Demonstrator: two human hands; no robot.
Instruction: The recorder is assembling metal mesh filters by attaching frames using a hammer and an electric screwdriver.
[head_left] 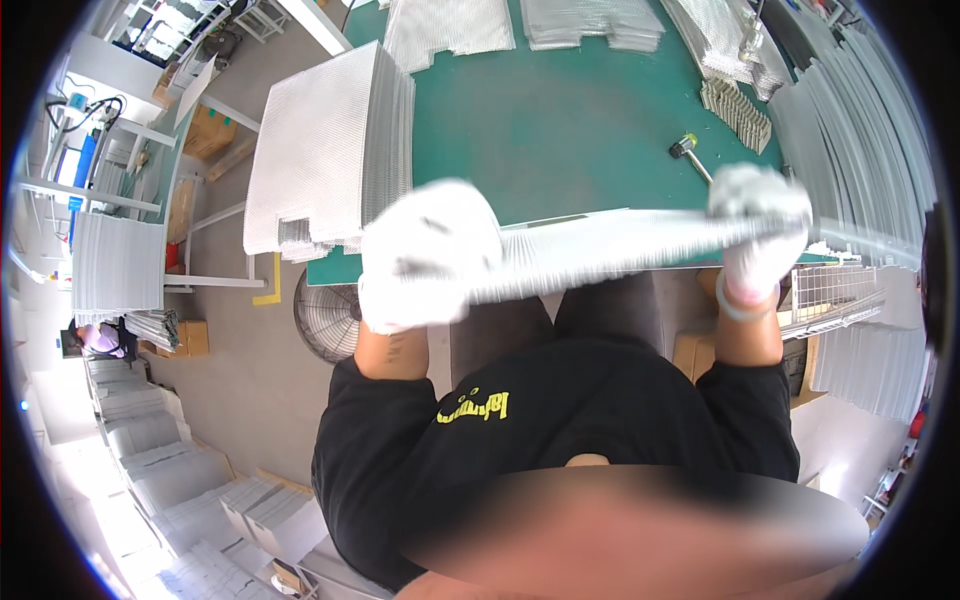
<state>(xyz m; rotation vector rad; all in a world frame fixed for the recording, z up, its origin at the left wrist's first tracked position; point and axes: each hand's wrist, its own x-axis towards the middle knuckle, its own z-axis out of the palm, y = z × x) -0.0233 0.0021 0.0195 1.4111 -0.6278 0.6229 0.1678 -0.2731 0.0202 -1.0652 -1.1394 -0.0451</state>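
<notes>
My left hand [430, 255], in a white glove, grips the left end of a long silvery ribbed metal mesh panel [590, 255]. The panel is seen almost edge-on, held along the near edge of the green worktable [540, 130], and is smeared by motion. My right hand [758, 230], gloved and blurred too, is closed on its right end. Just beyond that hand lies a small hammer [690, 150] with a black and yellow-green head. Close to my left hand stands a tall stack of similar mesh panels [318, 150].
More mesh stacks [450, 28] line the table's far side, and a bundle of short ribbed strips [738, 115] lies at the right. Many upright sheets [860, 140] crowd the right side. A floor fan [328, 315] stands below the table's left corner; a wire basket [830, 295] is at right.
</notes>
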